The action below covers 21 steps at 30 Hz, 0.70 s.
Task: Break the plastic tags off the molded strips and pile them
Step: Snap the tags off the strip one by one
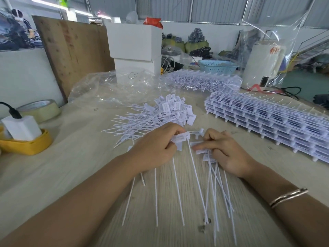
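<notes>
Tags [160, 114] are piling mid-table; left hand [156, 148] and right hand [224, 152] are each gripping tags, with stacked strips [267, 120] waiting along the right edge.

Head-worn view, forward-down, close over table [74, 175]

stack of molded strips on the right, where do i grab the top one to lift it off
Probably pinch the top strip of the stack of molded strips along its near long edge, coming from the right hand side. That edge faces the person and lies open, while thin tails stick out along the far edge.
</notes>
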Each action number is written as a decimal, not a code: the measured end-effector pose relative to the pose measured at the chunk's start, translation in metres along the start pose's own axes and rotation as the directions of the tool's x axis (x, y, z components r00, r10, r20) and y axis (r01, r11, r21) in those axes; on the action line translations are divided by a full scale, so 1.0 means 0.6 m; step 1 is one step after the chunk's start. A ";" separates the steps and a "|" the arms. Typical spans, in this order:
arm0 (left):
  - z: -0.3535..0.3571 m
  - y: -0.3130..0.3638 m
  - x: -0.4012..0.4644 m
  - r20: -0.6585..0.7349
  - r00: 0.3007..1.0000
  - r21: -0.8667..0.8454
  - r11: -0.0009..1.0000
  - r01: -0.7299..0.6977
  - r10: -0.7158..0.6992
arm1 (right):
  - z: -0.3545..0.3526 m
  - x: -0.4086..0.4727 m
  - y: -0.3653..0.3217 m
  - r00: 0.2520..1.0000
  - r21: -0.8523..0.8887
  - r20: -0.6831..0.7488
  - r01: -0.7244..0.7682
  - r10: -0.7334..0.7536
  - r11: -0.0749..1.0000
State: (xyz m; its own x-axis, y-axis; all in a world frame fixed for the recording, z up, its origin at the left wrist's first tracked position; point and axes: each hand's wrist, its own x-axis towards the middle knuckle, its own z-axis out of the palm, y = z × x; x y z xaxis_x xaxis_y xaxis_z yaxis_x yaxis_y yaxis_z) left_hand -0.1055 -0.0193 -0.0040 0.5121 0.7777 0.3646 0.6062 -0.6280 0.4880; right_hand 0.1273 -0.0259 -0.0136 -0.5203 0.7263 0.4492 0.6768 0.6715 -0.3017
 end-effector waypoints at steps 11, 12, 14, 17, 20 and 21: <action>0.023 0.018 0.000 0.014 1.000 -0.199 0.980 -0.017 0.020 | 0.007 0.007 -0.024 0.954 -0.305 -0.111 0.235 -0.280 0.923; 0.023 0.020 0.000 0.014 0.999 -0.217 0.976 -0.030 0.034 | 0.007 0.009 -0.022 0.940 -0.337 -0.123 0.263 -0.319 0.904; 0.023 0.024 -0.001 0.015 0.999 -0.238 0.970 -0.043 0.048 | 0.006 0.010 -0.020 0.912 -0.379 -0.160 0.296 -0.377 0.877; 0.017 0.023 0.001 -0.012 1.000 -0.153 0.988 -0.019 0.018 | 0.004 0.011 -0.017 0.882 -0.367 -0.271 0.276 -0.386 0.888; 0.008 0.021 0.004 -0.033 0.999 -0.147 0.989 0.028 -0.033 | 0.003 0.010 -0.017 0.868 -0.375 -0.322 0.251 -0.379 0.892; 0.007 0.022 0.003 -0.021 0.999 -0.142 0.989 0.040 -0.043 | 0.004 0.010 -0.017 0.865 -0.381 -0.323 0.253 -0.384 0.889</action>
State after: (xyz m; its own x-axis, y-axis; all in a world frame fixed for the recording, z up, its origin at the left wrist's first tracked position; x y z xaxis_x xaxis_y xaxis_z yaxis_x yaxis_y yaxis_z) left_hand -0.0940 -0.0263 -0.0005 0.4724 0.8046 0.3598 0.5334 -0.5859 0.6101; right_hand 0.1162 -0.0280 -0.0100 -0.5417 0.3223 0.7764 0.6687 0.7248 0.1657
